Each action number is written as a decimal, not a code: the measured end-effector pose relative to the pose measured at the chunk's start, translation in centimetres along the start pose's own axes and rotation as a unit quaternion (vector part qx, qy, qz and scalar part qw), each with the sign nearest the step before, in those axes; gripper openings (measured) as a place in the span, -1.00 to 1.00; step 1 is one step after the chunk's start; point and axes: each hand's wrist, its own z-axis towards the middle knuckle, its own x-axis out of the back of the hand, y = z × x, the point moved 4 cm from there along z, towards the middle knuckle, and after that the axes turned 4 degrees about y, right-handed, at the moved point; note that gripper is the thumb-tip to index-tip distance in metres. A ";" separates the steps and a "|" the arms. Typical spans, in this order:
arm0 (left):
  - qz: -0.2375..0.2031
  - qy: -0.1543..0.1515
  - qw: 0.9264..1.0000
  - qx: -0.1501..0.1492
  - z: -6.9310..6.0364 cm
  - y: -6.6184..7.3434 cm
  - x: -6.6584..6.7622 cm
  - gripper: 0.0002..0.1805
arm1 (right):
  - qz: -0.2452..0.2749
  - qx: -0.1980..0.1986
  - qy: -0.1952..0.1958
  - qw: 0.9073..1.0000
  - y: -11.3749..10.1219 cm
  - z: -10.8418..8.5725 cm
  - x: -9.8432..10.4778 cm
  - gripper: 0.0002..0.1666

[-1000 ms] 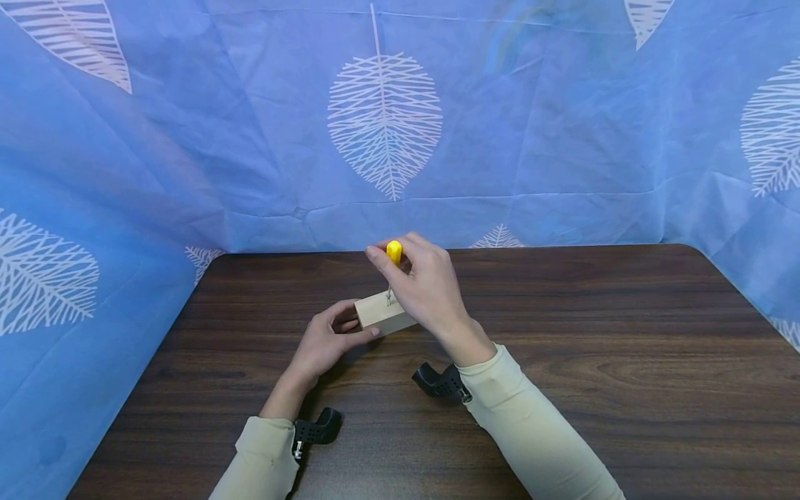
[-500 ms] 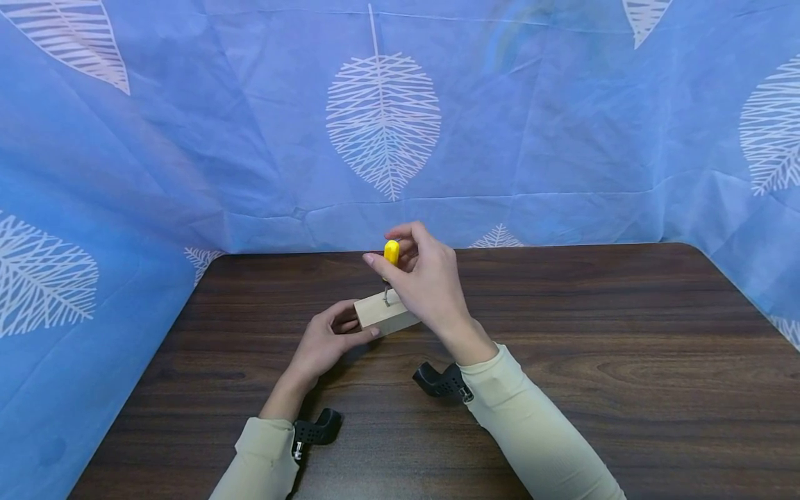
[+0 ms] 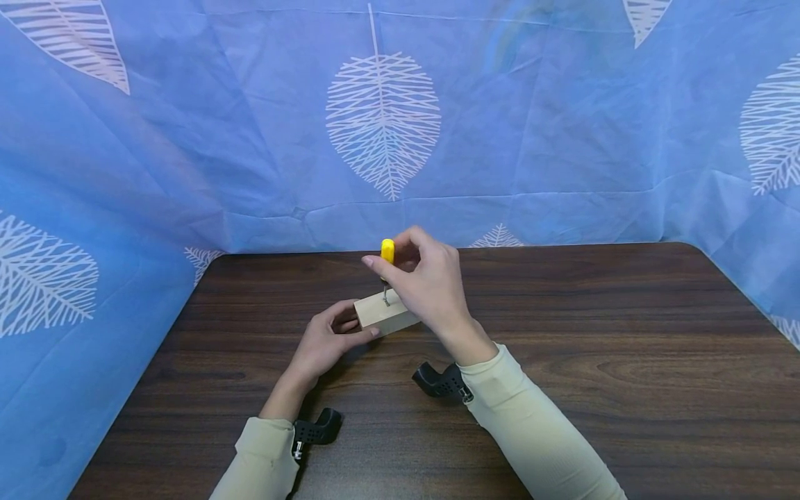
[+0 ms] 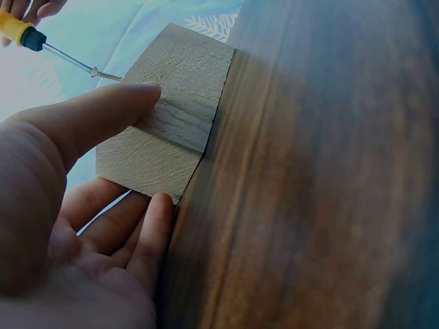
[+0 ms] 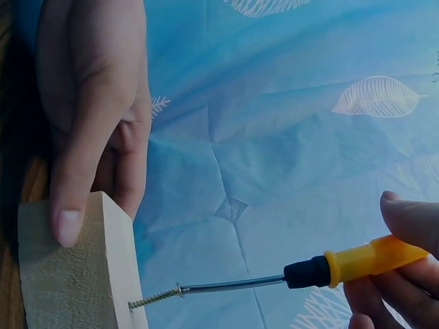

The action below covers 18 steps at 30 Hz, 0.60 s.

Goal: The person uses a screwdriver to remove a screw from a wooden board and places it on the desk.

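Note:
A pale wooden block (image 3: 389, 321) lies on the table, and my left hand (image 3: 325, 344) grips its left end between thumb and fingers. From the block's upper face sticks a screw (image 5: 156, 298), part of its thread still showing. A screwdriver (image 5: 346, 267) with a yellow handle, black collar and thin metal shaft stands with its tip at the screw head. My right hand (image 3: 428, 281) pinches the yellow handle between thumb and fingers above the block. In the left wrist view, the left thumb (image 4: 103, 116) presses against the block's side.
The dark wood-grain table (image 3: 594, 375) stretches out around the block. A blue cloth (image 3: 562, 125) with white leaf prints hangs behind and at the sides. Black wrist mounts (image 3: 319, 425) jut out from both sleeves.
My right fingers opened around the handle, then closed on it again, while the screwdriver's top shifted slightly left. The left hand and block have stayed in place.

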 end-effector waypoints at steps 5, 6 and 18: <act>0.002 0.002 1.000 0.001 0.1 0.0 0.0 -0.34 | 0.000 0.029 0.007 1.000 -0.1 0.0 0.0 -0.69; 0.002 0.002 1.000 0.001 0.1 0.0 0.0 -0.34 | 0.001 0.032 0.006 0.999 -0.1 0.0 0.0 -0.69; 0.004 0.003 1.000 -0.002 0.0 0.0 0.0 -0.34 | 0.024 0.005 -0.003 1.000 -0.1 0.1 -0.1 -0.68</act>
